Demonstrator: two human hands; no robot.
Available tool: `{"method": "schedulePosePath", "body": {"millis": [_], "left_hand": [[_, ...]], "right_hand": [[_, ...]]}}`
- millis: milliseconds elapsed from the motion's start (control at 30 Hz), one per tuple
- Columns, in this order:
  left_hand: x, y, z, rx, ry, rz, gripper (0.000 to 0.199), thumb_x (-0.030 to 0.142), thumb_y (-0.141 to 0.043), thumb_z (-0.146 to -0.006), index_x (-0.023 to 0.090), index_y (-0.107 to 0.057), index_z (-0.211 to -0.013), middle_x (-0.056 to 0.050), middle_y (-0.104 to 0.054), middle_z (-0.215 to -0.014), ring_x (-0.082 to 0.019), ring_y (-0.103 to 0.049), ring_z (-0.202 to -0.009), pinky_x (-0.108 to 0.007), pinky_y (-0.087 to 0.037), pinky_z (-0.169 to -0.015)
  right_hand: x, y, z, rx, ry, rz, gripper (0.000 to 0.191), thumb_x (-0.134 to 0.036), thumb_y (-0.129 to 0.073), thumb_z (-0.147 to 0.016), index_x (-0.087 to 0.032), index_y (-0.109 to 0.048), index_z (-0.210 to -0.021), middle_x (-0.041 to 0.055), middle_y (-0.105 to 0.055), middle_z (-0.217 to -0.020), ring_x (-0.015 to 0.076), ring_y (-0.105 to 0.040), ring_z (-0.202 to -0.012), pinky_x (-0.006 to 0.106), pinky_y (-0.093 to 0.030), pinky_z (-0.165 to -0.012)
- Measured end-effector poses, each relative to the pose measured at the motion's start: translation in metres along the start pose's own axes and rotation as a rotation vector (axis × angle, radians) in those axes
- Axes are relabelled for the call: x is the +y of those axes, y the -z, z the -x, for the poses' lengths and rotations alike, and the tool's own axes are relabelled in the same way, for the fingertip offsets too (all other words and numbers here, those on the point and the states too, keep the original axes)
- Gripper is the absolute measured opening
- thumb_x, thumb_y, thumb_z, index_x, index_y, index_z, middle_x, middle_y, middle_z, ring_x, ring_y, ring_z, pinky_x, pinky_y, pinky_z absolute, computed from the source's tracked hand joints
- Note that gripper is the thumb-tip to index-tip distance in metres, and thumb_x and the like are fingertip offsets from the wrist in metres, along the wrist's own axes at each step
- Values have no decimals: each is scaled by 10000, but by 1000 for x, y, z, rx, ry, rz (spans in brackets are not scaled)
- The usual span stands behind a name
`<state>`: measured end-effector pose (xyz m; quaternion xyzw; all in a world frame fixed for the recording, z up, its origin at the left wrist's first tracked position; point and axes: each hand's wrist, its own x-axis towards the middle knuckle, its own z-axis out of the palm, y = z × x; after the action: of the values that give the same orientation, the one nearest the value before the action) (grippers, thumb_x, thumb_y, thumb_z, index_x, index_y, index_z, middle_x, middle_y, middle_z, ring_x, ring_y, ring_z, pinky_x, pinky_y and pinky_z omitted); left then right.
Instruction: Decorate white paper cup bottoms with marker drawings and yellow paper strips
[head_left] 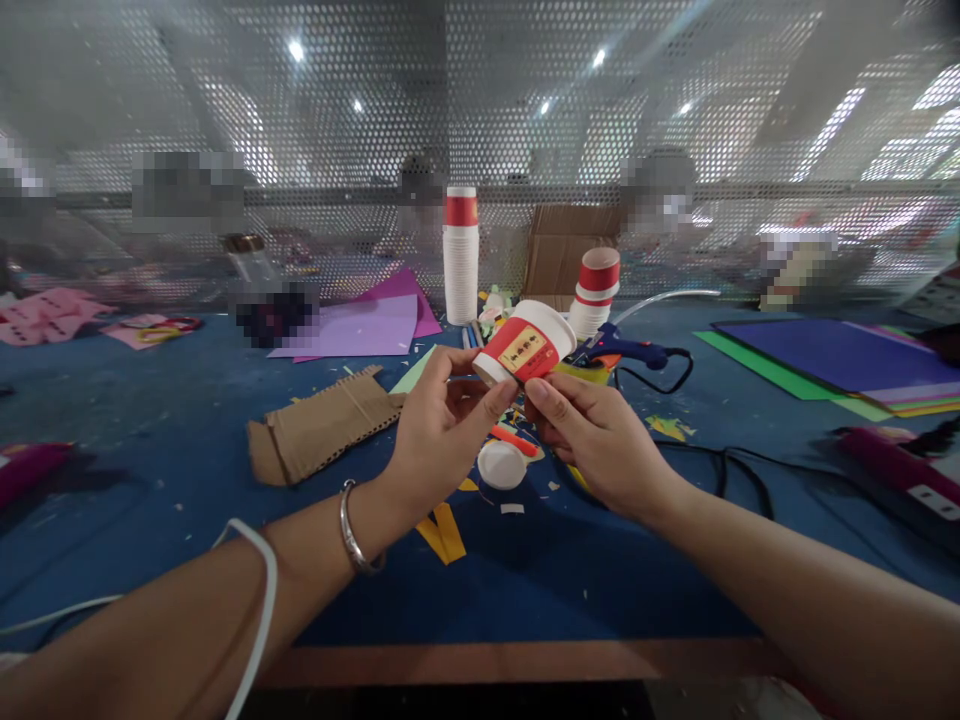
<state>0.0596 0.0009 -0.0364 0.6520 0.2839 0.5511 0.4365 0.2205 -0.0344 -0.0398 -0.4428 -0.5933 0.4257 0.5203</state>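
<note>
A red and white paper cup [529, 345] is held tilted above the table, its rim toward the upper right. My left hand [442, 420] grips its base end between thumb and fingers. With thumb and fingers closed, my right hand [589, 430] pinches the cup's lower right side; its curled fingers are partly hidden. Below the cup lie a white round piece [502, 466], perhaps a cut cup bottom, and an orange-handled tool [516, 440]. A blue glue gun [626, 347] rests just beyond my right hand, partly covering a yellow item.
A tall stack of paper cups [461, 270] and a shorter stack [596, 290] stand at the back before a perforated metal screen [360, 130]. Corrugated cardboard [322, 425] lies left, purple paper [352, 328] behind it. Coloured sheets [840, 355], black cables [727, 460] and a power strip [900, 465] lie right.
</note>
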Motion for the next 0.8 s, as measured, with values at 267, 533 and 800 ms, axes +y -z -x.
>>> {"method": "schedulePosePath", "body": {"millis": [267,533,800], "left_hand": [[-7,6,2,-39,-209,-232,369,250,-745,-825,214,-545,-1133,-78,-601,-1093,-200,-659,-974,-376,-606,-863],[-2,5,2,1,-187,-196,462,298,-790,-783,205,-544,-1162,-83,-599,-1133,-204,-664,-1007,-347,-609,-853],[4,3,-4,49,81,6,378,431,-771,-787,187,-557,-981,-34,-693,-956,-155,-704,-802,-279,-584,-696]], "right_hand": [[1,1,1,11,-11,62,443,-612,-567,-900,-195,-537,-755,-34,-400,-652,77,-309,-506,231,-199,-416],[-3,-1,1,26,26,48,444,-608,-565,-902,-195,-549,-741,-36,-401,-627,83,-302,-508,235,-202,-420],[-1,0,1,15,37,57,445,-598,-562,-909,-203,-508,-713,-36,-384,-643,81,-298,-510,238,-200,-417]]}}
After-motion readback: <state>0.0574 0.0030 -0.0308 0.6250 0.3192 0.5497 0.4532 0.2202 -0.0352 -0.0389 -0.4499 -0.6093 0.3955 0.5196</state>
